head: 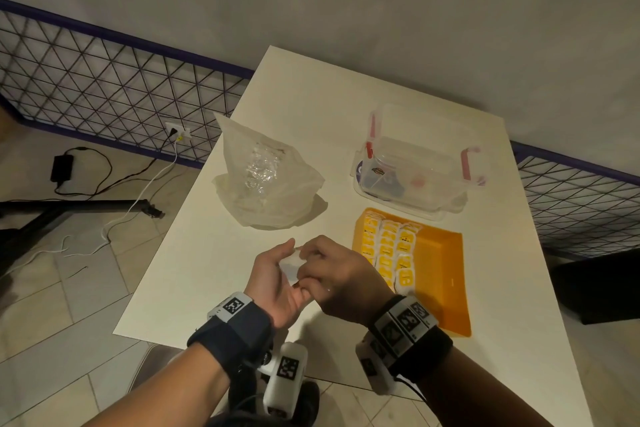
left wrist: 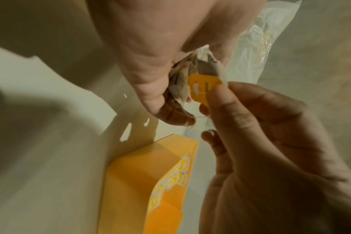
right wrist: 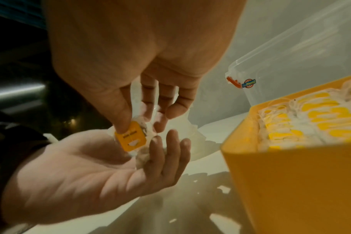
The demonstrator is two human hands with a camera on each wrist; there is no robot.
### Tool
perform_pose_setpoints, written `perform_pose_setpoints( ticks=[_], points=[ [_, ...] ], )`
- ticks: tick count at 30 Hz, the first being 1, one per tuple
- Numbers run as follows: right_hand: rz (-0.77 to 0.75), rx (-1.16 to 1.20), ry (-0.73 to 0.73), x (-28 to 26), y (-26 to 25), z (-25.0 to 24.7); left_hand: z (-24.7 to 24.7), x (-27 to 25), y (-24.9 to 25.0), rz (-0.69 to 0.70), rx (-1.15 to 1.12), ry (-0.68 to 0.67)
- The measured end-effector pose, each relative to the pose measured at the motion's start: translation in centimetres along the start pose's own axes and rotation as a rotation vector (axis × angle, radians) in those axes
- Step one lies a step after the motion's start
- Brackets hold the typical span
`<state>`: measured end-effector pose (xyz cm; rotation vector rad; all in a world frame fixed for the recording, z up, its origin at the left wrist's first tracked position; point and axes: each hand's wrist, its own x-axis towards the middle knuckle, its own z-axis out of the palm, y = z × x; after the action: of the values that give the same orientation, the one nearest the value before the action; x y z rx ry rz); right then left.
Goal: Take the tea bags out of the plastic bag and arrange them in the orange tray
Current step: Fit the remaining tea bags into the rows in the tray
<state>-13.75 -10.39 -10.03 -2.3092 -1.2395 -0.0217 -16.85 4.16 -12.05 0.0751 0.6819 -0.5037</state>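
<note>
My left hand [head: 277,276] is palm up over the table's near edge and cups a small clump of white tea bags [head: 290,266] in its curled fingers. My right hand [head: 330,274] meets it from the right. Its thumb and forefinger pinch the yellow tag [right wrist: 131,139] of one tea bag [left wrist: 204,88] in that clump. The orange tray [head: 446,274] lies just right of my hands, with several tea bags [head: 388,250] in rows along its left side. The crumpled plastic bag [head: 266,184] stands behind my hands.
A clear lidded container [head: 415,166] with red clips sits behind the tray. The white table [head: 207,270] ends close to my wrists and drops to a tiled floor with cables on the left. A wire fence runs along the wall.
</note>
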Motion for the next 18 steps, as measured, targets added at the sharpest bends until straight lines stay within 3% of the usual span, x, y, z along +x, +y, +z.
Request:
perform_pose_setpoints(
  ticks=[4, 9, 14, 18],
  points=[
    [0.218, 0.252, 0.112, 0.8, -0.7, -1.5, -0.3, 0.2, 0.1, 0.098, 0.050, -0.037],
    [0.624, 0.566, 0.133, 1.9, -1.0, -4.2, -0.6, 0.2, 0.3, 0.179, 0.240, 0.009],
    [0.771, 0.588, 0.089, 2.6, -0.1, -5.8, -0.2, -0.5, 0.2, 0.186, 0.278, -0.118],
    [0.795, 0.484, 0.050, 2.8, -0.1, -6.1, -0.1, -0.5, -0.1, 0.179, 0.370, -0.152]
  ],
)
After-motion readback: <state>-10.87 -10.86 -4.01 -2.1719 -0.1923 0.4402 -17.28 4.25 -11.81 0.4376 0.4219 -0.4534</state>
